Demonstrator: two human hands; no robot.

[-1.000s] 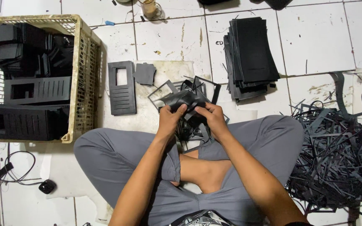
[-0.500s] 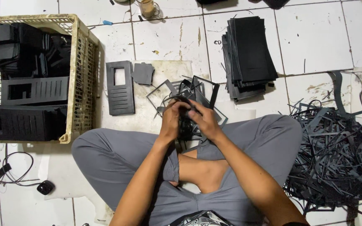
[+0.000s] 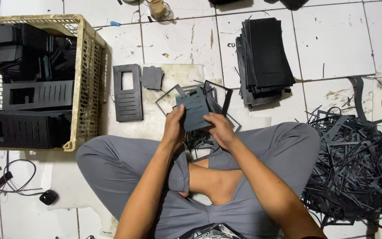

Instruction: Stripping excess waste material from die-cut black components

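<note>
I sit cross-legged on a white tiled floor. Both my hands hold a dark grey slotted foam panel [image 3: 195,108] just in front of my knees. My left hand [image 3: 173,126] grips its left edge and my right hand [image 3: 219,128] grips its lower right edge. Thin black frame offcuts [image 3: 219,95] hang around and behind the panel. A finished slotted panel with a rectangular window [image 3: 127,93] lies flat on the floor to the left, beside a small dark square cut-out [image 3: 151,78].
A cream plastic crate [image 3: 89,79] at the left holds stacked black panels. A stack of black sheets [image 3: 264,59] lies at the upper right. A heap of black strip offcuts [image 3: 359,163] fills the right. Cables and a small black device [image 3: 48,197] lie at lower left.
The panel has been pulled up out of its surrounding frame scraps and now faces me flat between both hands; my hands have risen slightly.
</note>
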